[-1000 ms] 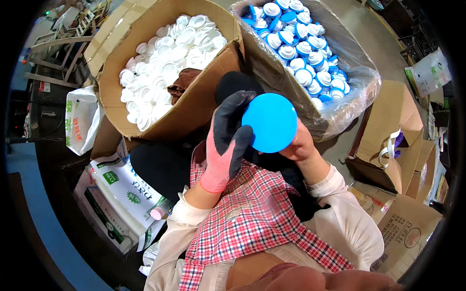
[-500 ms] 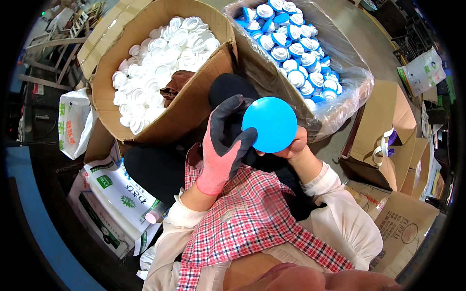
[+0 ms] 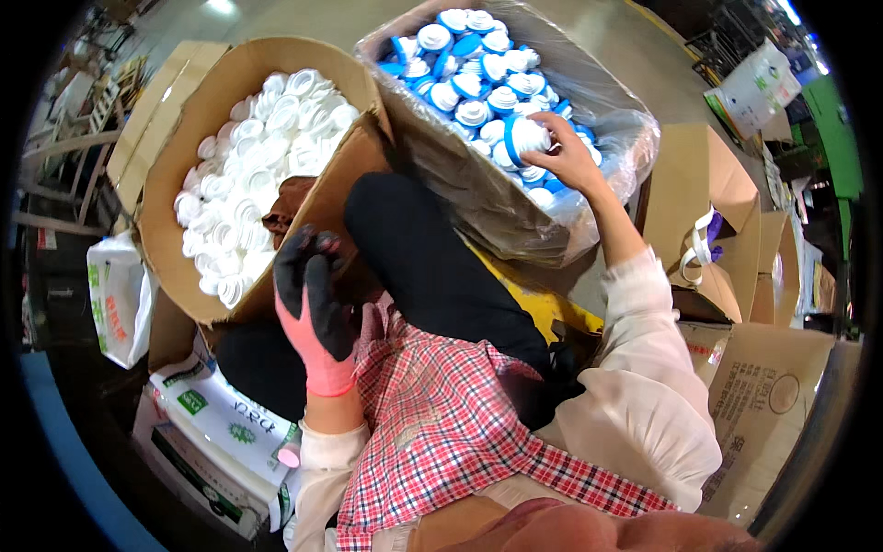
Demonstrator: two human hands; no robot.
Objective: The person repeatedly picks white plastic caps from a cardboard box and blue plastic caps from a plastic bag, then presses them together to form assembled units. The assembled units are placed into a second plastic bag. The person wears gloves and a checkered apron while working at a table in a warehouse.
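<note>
Over the right-hand box, my bare right hand [image 3: 568, 158] grips a white, stepped plastic piece with a round blue base [image 3: 528, 140]. Similar blue-and-white pieces [image 3: 472, 113] lie heaped in that box just below it. On my left, my left hand [image 3: 315, 290] wears a pink glove with dark grey fingers. Its fingers are bent and apart, with nothing visible in them. Closest to it are the near wall of the left cardboard box [image 3: 345, 170] and a brown cloth [image 3: 289, 210]. White ringed plastic parts [image 3: 241, 175] fill that box.
Clear plastic film [image 3: 621, 138] lines the right-hand box. My dark-clothed knee [image 3: 405, 221] rises between the two boxes. An opened carton [image 3: 685, 193] stands at the right, with a flattened one nearer. White printed sacks [image 3: 221, 400] lie at the lower left.
My right hand has carried the blue-based piece from in front of me up over the right-hand box. My left hand has let go of it and moved left. The view has shifted.
</note>
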